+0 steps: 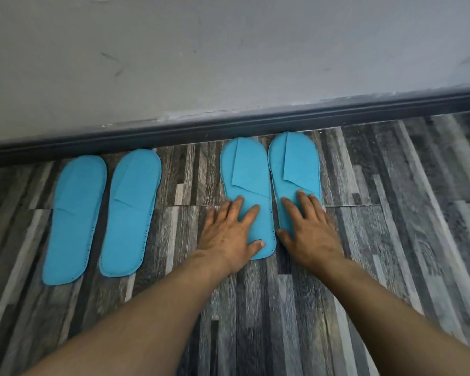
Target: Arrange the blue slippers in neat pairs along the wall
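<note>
1. Grey wood-patterned flooring (pixel 391 240) is running up to a dark baseboard (pixel 228 123) under a pale wall (pixel 174 50).
2. Four blue slippers are lying flat, toes toward the baseboard: a left pair (pixel 101 215) and, well apart from it, a right pair (pixel 272 172).
3. Both forearms are reaching toward the baseboard.
4. The left hand (pixel 228 232) is pressing palm-down, fingers spread, on one right-pair heel.
5. The right hand (pixel 310 229) is lying flat and splayed on the neighbouring heel, gripping nothing.
</note>
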